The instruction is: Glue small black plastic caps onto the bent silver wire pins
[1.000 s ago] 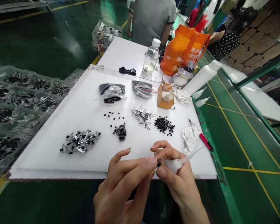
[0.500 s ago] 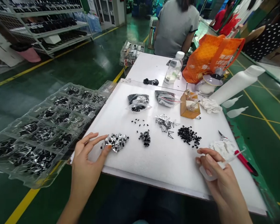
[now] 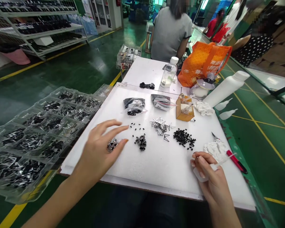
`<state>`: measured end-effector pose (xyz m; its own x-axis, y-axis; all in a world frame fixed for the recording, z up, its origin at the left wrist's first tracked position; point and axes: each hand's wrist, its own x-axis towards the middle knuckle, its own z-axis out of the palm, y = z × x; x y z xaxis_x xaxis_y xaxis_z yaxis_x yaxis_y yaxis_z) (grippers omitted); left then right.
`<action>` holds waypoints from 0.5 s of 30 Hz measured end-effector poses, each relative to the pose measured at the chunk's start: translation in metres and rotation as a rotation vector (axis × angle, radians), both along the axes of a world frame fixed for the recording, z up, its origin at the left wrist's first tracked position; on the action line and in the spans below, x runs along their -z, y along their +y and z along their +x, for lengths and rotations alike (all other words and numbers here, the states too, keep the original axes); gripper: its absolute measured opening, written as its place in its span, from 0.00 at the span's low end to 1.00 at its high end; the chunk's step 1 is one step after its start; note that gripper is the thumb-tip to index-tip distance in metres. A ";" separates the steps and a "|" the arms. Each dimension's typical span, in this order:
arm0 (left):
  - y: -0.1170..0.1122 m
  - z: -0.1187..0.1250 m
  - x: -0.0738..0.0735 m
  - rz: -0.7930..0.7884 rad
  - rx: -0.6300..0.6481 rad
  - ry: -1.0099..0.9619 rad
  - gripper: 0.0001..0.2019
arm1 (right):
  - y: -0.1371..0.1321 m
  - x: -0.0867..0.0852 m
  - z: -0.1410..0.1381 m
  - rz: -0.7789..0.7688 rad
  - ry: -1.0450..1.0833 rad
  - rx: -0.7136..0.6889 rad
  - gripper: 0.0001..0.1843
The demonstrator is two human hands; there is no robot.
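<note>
My left hand [image 3: 104,144] hovers over a pile of small silver and black parts [image 3: 112,145], its thumb and fingers apart with nothing between them. Part of that pile is hidden behind the hand. In my right hand [image 3: 211,172] is a translucent squeeze bottle [image 3: 199,174] with a thin nozzle pointing to the right. A heap of small clear-and-black pieces [image 3: 141,142] lies right of my left hand. Black bent wire-like frames [image 3: 160,126] are scattered farther back. Closer to my right hand is a spread of tiny black pieces [image 3: 184,138].
Zip bags of black parts [image 3: 134,106], a small wooden box [image 3: 184,109], a white bottle [image 3: 225,88] and an orange bag [image 3: 203,65] stand toward the back. Red-handled pliers [image 3: 237,161] and crumpled tissue [image 3: 215,150] lie right. A compartment tray [image 3: 41,126] sits left; a person [image 3: 171,34] sits ahead.
My left hand has moved right and away from me, from beside the silver pile to over it. My right hand still holds the squeeze bottle. The whole view has shifted slightly.
</note>
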<state>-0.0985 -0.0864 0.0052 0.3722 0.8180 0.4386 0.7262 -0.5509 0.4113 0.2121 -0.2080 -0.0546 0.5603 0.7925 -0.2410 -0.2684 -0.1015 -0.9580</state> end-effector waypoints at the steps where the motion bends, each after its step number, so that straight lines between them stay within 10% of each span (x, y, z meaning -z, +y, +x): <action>1: 0.007 0.016 -0.004 0.041 0.143 0.123 0.14 | 0.000 0.001 -0.001 0.004 -0.006 -0.002 0.14; 8: 0.052 0.107 0.008 0.064 0.519 0.433 0.06 | -0.001 0.003 0.000 0.039 -0.028 -0.028 0.16; 15: 0.059 0.117 0.015 0.094 0.559 0.540 0.05 | -0.002 0.005 0.000 0.083 0.000 -0.038 0.13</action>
<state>0.0181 -0.0271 -0.0095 0.8994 0.4148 0.1379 0.4171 -0.9088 0.0133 0.2120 -0.2103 -0.0600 0.5293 0.8305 -0.1738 -0.2662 -0.0320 -0.9634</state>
